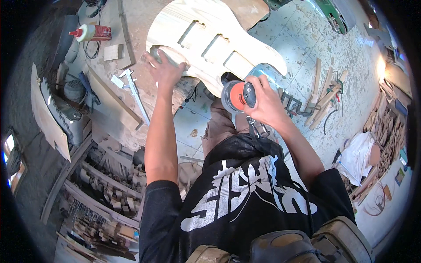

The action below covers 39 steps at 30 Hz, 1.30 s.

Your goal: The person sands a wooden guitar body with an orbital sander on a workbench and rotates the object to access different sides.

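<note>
A pale wooden electric guitar body (175, 28) lies across the workbench, its narrower end reaching out past the bench edge. Several rectangular recesses are cut into its face. My left hand (167, 72), fingers spread, rests on the body's near left edge, close to a rounded hollow. In my right hand (265, 101) is an orange and black orbital sander (237, 96), gripped over its top. The sander stands tilted at the body's near edge, its round pad facing left. Whether the pad touches the wood I cannot tell.
On the dusty workbench (131, 44) lie a caliper (137, 94), a small wood block (113, 52) and a white bottle with a red cap (90, 33). Wood strips and clamps (324, 96) lie on the tiled floor to the right. Shelves of offcuts (109, 188) stand at lower left.
</note>
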{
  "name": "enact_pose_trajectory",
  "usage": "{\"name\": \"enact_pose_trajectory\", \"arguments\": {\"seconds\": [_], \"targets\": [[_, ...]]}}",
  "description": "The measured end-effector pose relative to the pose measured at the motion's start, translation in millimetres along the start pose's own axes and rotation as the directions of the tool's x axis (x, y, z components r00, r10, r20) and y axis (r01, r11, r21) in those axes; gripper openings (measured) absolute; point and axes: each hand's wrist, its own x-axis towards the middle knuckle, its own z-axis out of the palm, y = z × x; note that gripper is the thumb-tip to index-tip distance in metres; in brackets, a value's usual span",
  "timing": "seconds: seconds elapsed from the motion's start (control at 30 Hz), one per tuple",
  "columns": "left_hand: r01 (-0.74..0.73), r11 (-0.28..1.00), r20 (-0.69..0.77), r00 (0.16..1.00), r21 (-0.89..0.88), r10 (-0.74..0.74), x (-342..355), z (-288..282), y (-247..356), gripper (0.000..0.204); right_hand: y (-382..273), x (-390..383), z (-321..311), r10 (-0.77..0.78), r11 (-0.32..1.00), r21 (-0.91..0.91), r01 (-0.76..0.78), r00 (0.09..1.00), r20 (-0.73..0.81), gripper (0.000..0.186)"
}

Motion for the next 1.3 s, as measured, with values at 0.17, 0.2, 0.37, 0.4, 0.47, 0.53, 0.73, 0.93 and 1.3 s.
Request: {"name": "enact_pose_trajectory", "arguments": {"seconds": [0.17,0.2,0.37,0.4,0.47,0.53,0.73,0.93,1.3], "targets": [[0.005,1.000,0.011,1.000,0.019,-0.005,2.1,0.0,0.2,0.117,7.3,-7.9,-6.9,0.082,0.996,-0.043,-0.079,0.995,0.064,0.065],[0.002,1.000,0.023,1.000,0.008,-0.002,2.5,-0.3,0.4,0.118,13.6,-12.8,-8.7,0.083,0.996,-0.046,-0.080,0.995,0.059,0.065],[0.001,1.000,-0.012,1.000,-0.016,-0.001,2.1,0.8,-2.0,0.116,32.1,-37.0,-17.5,0.108,0.992,-0.064,-0.106,0.993,0.037,0.067],[-0.018,1.000,-0.036,0.999,-0.017,0.017,0.7,0.6,-1.8,0.115,31.6,-41.6,-19.6,0.079,0.996,-0.049,-0.079,0.997,0.004,0.068],[-0.007,0.999,-0.034,0.999,0.049,0.008,-4.7,1.3,3.0,0.111,28.3,-50.7,-23.9,0.086,0.995,-0.051,-0.086,0.996,-0.003,0.067],[-0.001,0.993,-0.041,0.999,0.114,0.006,-10.0,-1.7,6.0,0.107,30.0,-58.6,-28.0,0.108,0.990,-0.089,-0.110,0.994,-0.032,0.071],[-0.383,0.916,-0.205,0.893,0.119,0.400,-45.3,10.6,-30.2,0.082,41.1,-75.6,-45.3,0.164,0.985,-0.020,-0.172,0.962,-0.217,0.068],[-0.460,0.860,-0.183,0.847,0.219,0.499,-53.0,-0.4,-31.2,0.059,46.1,-83.4,-60.0,0.173,0.983,0.003,-0.182,0.931,-0.320,0.072],[-0.418,0.905,-0.293,0.858,0.080,0.422,-137.4,27.5,3.2,0.040,57.3,-104.4,-64.5,0.237,0.970,0.052,-0.238,0.869,-0.433,0.072]]}}
